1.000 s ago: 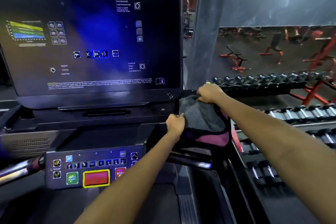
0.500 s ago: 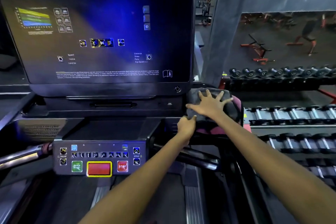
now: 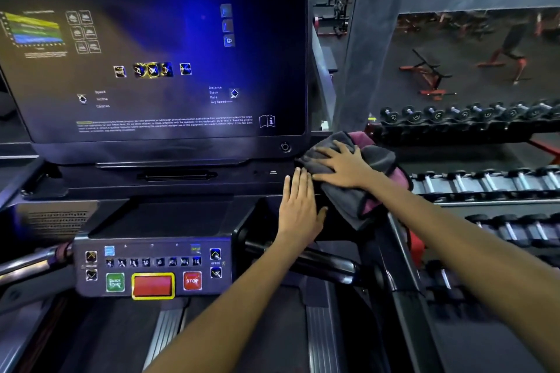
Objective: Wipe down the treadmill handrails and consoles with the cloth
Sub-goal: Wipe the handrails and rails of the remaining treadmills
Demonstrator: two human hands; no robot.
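Observation:
A grey cloth with pink edging (image 3: 374, 182) lies bunched on the right end of the treadmill console, just below the screen's lower right corner. My right hand (image 3: 341, 165) lies flat on top of it, fingers spread. My left hand (image 3: 298, 206) rests flat on the black console ledge right beside the cloth, fingers together, touching its left edge. The big dark screen (image 3: 157, 48) fills the upper left. Below it sits the button panel (image 3: 151, 269) with green, red and stop keys. A chrome handrail (image 3: 327, 266) runs under my left wrist.
Another chrome handrail (image 3: 27, 263) sticks out at the left. Racks of dumbbells (image 3: 485, 182) line the right side beyond the treadmill. A grey pillar (image 3: 360, 39) stands behind the console. Red benches (image 3: 430, 76) stand on the gym floor farther back.
My right hand went from gripping the cloth's top to pressing flat on it. My left hand let go of the cloth and now lies flat beside it.

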